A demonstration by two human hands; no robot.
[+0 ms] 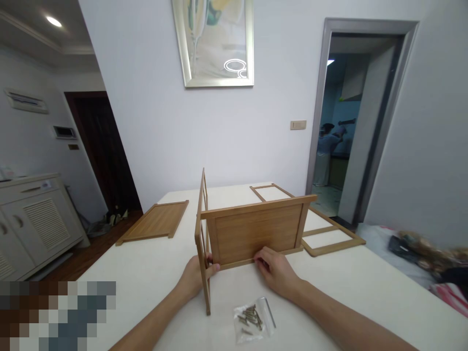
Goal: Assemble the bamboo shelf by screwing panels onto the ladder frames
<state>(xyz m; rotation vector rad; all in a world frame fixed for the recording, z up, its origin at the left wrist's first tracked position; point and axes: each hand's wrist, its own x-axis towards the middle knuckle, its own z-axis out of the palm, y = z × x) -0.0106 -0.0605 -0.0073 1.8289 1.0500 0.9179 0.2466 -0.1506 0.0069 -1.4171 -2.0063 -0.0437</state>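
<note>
Nearest the viewer: a clear plastic bag of screws (pixel 252 319) is laid on the pale, smooth worktop (pixel 175 317). The metal screws are heaped at mixed angles; the plastic is thin and creased.

Just beyond, a slim wooden upright frame (pixel 205 295) is stood nearly edge-on, its lower corner apparently pinched between thumb and fingers of the left hand (pixel 192 278), where the frame is met by a wooden panel (pixel 256 231). The panel is stood on its long edge, its lower rail touched by the curled fingers of the right hand (pixel 276 273); whether the rail is pinched cannot be told.

Risks, as judged: with no fastener seen at the joint, the frame could be tipped or twisted if the left grip were eased. The panel could be slid out of line by uneven pressure from the right.

Panel: flat, rectangular, fine-grained, edged with narrow strips. Farther off, left: a similar flat panel (pixel 157 222), laid down. Right: an open frame (pixel 336 247), crossbarred and round-cornered, partly hidden behind the standing panel.
</note>
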